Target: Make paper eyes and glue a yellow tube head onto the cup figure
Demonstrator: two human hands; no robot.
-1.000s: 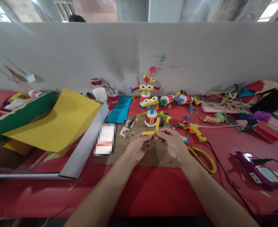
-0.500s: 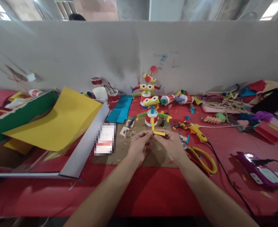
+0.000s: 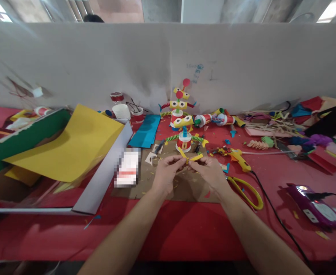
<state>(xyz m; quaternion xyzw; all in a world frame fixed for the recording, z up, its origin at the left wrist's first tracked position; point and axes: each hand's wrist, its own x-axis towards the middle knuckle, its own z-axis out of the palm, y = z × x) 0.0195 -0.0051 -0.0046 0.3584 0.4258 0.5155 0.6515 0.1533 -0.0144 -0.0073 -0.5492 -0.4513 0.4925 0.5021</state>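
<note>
Between both hands are yellow paper strips (image 3: 196,157), meeting at an angle near my fingertips. My left hand (image 3: 168,170) pinches them from the left, and my right hand (image 3: 209,170) pinches them from the right. Whether they are one folded strip or two pieces I cannot tell. Just behind stands a paper-cup figure (image 3: 184,142) with green folded-paper arms, a blue folded neck and a yellow head with eyes. Beneath my hands lies a brown cardboard sheet (image 3: 145,187) strewn with paper scraps.
On the right are yellow-handled scissors (image 3: 249,191), a yellow glue gun (image 3: 240,160) with a black cord and a purple power strip (image 3: 313,206). An open box (image 3: 96,179) with a yellow sheet (image 3: 70,149) stands left. Blue paper (image 3: 145,131) and more cup figures (image 3: 177,114) lie behind.
The yellow strips have changed angle: one end now leans left, and the right end tilts upward. My fingers have shifted slightly around the join.
</note>
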